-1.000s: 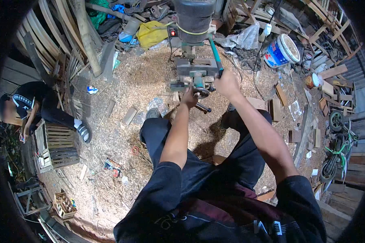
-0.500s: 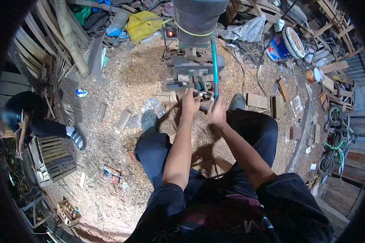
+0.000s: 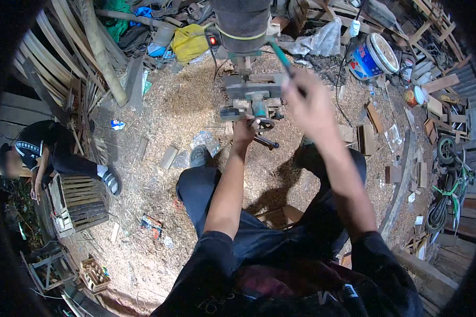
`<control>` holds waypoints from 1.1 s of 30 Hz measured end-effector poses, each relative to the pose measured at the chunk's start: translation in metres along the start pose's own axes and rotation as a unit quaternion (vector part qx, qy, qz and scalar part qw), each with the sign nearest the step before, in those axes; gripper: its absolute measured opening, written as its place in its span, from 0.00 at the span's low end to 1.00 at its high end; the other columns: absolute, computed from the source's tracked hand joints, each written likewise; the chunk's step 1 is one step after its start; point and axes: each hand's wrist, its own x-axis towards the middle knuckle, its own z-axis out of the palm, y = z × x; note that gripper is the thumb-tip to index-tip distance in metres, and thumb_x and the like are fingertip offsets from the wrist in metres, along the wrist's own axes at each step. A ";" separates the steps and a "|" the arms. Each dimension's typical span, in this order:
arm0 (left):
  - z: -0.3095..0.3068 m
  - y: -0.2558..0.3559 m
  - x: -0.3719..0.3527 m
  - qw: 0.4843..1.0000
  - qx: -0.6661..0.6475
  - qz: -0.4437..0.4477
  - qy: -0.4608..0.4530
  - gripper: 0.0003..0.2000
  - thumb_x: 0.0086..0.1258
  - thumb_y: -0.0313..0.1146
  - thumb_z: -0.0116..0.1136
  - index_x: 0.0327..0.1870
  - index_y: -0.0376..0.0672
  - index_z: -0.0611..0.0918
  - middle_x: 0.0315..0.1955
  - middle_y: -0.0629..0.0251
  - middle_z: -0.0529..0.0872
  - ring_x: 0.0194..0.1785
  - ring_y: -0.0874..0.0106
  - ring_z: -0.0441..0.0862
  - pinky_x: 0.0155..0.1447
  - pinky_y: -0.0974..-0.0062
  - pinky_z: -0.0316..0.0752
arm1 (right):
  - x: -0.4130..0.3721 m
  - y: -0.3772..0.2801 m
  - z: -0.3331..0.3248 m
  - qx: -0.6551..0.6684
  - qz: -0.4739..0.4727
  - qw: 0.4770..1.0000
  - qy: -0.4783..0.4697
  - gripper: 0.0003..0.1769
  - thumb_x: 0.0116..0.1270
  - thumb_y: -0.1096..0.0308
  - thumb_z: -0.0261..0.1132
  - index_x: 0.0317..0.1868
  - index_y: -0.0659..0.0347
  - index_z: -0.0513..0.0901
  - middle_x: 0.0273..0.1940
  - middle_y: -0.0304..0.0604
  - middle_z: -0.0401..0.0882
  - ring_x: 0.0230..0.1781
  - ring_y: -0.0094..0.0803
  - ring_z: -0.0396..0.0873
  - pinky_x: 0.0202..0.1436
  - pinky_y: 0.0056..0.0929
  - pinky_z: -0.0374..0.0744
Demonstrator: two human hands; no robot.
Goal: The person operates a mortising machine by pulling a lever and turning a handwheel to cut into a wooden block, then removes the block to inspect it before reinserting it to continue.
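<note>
A machine (image 3: 241, 26) with a dark cylindrical top and a yellow band stands at the top centre, with a metal vise-like carriage (image 3: 256, 90) below it. My left hand (image 3: 244, 131) is closed on the rim of a black handwheel (image 3: 266, 124) at the near side of the carriage. A crank arm with a knob (image 3: 274, 144) sticks out beside that wheel. Up and to the right of it, my right hand (image 3: 309, 98), blurred by motion, is wrapped round the dark end of a long teal lever (image 3: 281, 55) that slants up to the machine.
Wood shavings (image 3: 185, 95) cover the floor. Another person (image 3: 42, 153) sits at the left beside a slatted crate (image 3: 82, 201). A blue bucket (image 3: 365, 59), wood blocks (image 3: 365, 140) and a small bicycle (image 3: 443, 185) are at the right. A cable (image 3: 337, 87) lies right of the machine.
My right hand has moved up and to the right, swinging the lever's end away from the handwheel. My left hand stays at the wheel. The whole view has shifted slightly.
</note>
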 end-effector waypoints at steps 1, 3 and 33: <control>-0.005 0.018 -0.003 0.996 0.088 0.023 -0.018 0.10 0.66 0.33 0.63 0.40 0.36 0.80 0.35 0.51 0.86 0.43 0.66 0.85 0.45 0.72 0.76 | 0.025 -0.016 -0.013 0.082 0.011 0.992 0.093 0.17 0.68 0.59 0.63 0.38 0.69 0.81 0.32 0.56 0.81 0.38 0.47 0.83 0.44 0.40 0.78; -0.011 0.047 -0.010 0.988 0.144 0.062 0.005 0.09 0.64 0.32 0.63 0.40 0.38 0.81 0.36 0.49 0.85 0.41 0.59 0.84 0.44 0.66 0.77 | 0.093 -0.025 -0.032 0.071 -0.183 0.950 0.244 0.14 0.69 0.60 0.62 0.40 0.65 0.81 0.28 0.52 0.82 0.32 0.44 0.83 0.38 0.40 0.77; 0.013 0.046 -0.020 0.990 0.094 0.022 0.105 0.12 0.66 0.35 0.65 0.44 0.37 0.81 0.39 0.59 0.83 0.44 0.71 0.80 0.52 0.74 0.73 | -0.246 0.389 0.326 0.210 0.573 0.781 -0.133 0.38 0.68 0.46 0.60 0.58 0.79 0.73 0.54 0.66 0.78 0.51 0.52 0.80 0.56 0.40 0.75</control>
